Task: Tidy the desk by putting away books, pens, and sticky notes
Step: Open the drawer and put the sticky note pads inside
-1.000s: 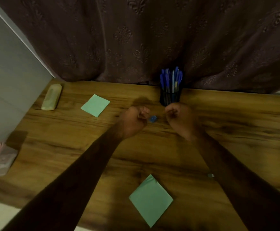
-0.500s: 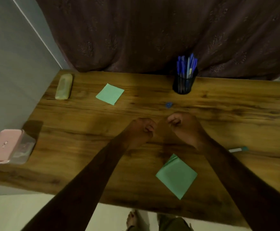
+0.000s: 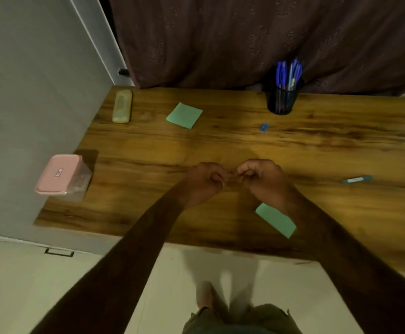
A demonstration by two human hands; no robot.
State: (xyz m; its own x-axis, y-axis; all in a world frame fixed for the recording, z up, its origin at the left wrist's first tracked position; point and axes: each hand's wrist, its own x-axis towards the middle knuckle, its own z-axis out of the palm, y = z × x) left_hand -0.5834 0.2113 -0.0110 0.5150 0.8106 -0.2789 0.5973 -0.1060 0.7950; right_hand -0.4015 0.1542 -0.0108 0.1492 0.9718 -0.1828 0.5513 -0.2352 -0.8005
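Left hand: the left hand hangs over the middle of the desk, fingers curled in against the thumb, with nothing visible in it.
Right hand: the right hand is just beside the left and curled the same way. Whether something tiny is pinched where the two meet cannot be told.
Near sticky note: the green near note lies flat close to the near edge, partly hidden by the right forearm.
Far sticky note: the far note lies flat on the far left part of the desk.
Loose pen: a teal pen lies flat on the right, well apart from the pen holder.
Blue cap: a small cap lies just on the near side of the pen holder.
Step in hand: probably choosing the next loose item, and the near note is closest.
Method: open the right hand, press straight fingertips on the note, slide it to the near edge, then pinch the overhanging corner.
Caution: move the forearm away first, or it may sweep the note to the floor.
Other items: a pink-lidded box stands at the left edge, and a pale case lies at the far left corner.
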